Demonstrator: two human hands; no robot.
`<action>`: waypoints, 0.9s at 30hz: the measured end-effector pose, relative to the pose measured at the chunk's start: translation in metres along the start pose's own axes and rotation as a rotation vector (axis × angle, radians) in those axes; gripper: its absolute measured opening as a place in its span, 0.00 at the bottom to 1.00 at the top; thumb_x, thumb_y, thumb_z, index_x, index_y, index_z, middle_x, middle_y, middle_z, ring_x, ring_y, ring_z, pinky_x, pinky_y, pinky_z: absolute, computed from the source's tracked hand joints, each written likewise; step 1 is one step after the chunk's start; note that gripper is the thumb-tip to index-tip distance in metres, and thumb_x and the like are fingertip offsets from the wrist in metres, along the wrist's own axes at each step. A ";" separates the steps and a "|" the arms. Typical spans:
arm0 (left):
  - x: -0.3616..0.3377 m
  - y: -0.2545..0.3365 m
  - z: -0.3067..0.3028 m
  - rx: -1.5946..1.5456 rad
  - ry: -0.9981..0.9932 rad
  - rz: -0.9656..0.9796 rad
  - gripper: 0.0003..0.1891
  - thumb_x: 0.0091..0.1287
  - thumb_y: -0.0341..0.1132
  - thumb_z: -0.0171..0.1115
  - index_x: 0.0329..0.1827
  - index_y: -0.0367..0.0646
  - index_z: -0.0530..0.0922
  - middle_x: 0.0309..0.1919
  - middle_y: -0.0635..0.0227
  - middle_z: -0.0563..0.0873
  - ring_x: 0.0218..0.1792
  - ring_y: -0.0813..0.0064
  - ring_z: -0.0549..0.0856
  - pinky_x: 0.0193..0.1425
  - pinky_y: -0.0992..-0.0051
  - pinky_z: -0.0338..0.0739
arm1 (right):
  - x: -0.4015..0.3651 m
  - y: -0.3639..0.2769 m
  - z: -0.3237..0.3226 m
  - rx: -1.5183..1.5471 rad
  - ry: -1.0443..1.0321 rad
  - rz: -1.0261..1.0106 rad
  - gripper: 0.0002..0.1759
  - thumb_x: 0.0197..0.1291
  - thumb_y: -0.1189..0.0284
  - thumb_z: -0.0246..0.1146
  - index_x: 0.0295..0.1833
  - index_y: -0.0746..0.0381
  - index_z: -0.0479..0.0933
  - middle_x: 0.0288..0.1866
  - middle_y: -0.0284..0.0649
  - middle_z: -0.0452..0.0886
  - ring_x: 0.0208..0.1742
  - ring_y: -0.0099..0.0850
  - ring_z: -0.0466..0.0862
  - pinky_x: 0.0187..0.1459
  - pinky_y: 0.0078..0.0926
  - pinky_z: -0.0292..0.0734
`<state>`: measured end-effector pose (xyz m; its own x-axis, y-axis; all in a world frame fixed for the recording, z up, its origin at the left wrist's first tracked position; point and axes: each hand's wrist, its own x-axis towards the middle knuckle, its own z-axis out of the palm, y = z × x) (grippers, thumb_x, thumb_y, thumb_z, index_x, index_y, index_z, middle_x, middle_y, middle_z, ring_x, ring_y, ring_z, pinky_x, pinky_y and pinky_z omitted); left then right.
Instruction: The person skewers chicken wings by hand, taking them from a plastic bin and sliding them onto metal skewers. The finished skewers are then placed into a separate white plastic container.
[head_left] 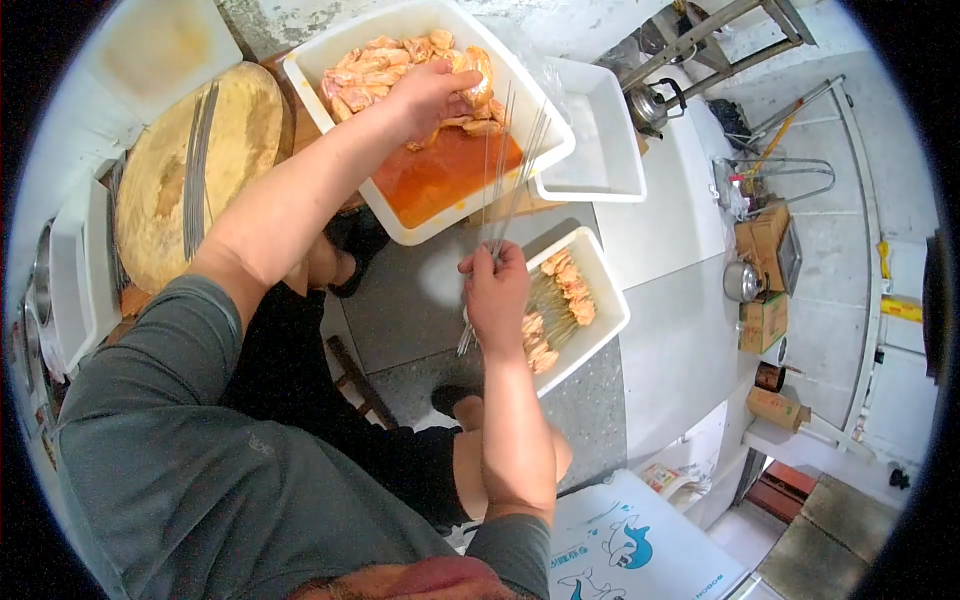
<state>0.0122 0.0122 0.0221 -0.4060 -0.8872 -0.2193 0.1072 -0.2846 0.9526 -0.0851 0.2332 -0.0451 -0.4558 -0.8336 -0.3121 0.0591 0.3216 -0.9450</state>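
My left hand (435, 98) is over the large white tub (412, 232), its fingers closed on a glossy piece of marinated meat (478, 88). More raw meat pieces (365, 75) lie in the tub, with orange-red marinade (445, 175) beside them. My right hand (496, 295) is closed around a bundle of thin metal skewers (515, 190). The skewers point up past the tub's edge, and their other ends show below the hand. Right of this hand, a smaller white tub (612, 312) holds skewered meat (572, 290) in two groups.
At the left, more skewers (200, 170) lie on a round wooden board (155, 200). Another white tub (600, 135) stands beside the large one. Farther right are a kettle (650, 108), a metal pot (741, 282) and cardboard boxes (763, 322). A printed white lid (640, 540) is at the bottom.
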 end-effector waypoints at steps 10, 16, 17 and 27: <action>0.043 -0.036 -0.016 -0.308 -0.030 -0.036 0.13 0.68 0.33 0.62 0.49 0.35 0.72 0.44 0.65 0.81 0.42 0.73 0.83 0.49 0.74 0.81 | 0.000 0.007 0.001 -0.059 0.001 0.000 0.09 0.66 0.70 0.55 0.38 0.67 0.72 0.27 0.39 0.81 0.28 0.27 0.80 0.33 0.26 0.74; 0.036 -0.032 -0.012 -0.264 0.003 -0.027 0.14 0.67 0.34 0.63 0.49 0.36 0.73 0.44 0.65 0.81 0.42 0.74 0.83 0.47 0.74 0.81 | -0.001 0.007 0.001 -0.117 0.019 -0.009 0.10 0.65 0.70 0.55 0.40 0.68 0.72 0.26 0.42 0.82 0.28 0.29 0.81 0.33 0.27 0.74; 0.034 -0.031 -0.010 -0.254 0.019 -0.034 0.14 0.67 0.34 0.63 0.49 0.36 0.73 0.44 0.66 0.81 0.42 0.74 0.83 0.47 0.74 0.81 | 0.000 0.008 0.001 -0.120 0.022 -0.014 0.10 0.65 0.70 0.55 0.40 0.68 0.72 0.26 0.42 0.82 0.28 0.29 0.81 0.33 0.27 0.74; 0.036 -0.033 -0.010 -0.178 -0.020 -0.055 0.16 0.67 0.36 0.64 0.52 0.38 0.72 0.47 0.67 0.81 0.43 0.73 0.83 0.47 0.74 0.80 | 0.005 0.014 -0.001 -0.071 0.025 -0.066 0.06 0.66 0.72 0.55 0.41 0.65 0.71 0.25 0.34 0.78 0.21 0.17 0.71 0.23 0.16 0.64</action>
<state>0.0034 -0.0138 -0.0193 -0.4334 -0.8615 -0.2644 0.2424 -0.3940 0.8866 -0.0872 0.2335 -0.0597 -0.4787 -0.8428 -0.2460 -0.0348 0.2982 -0.9539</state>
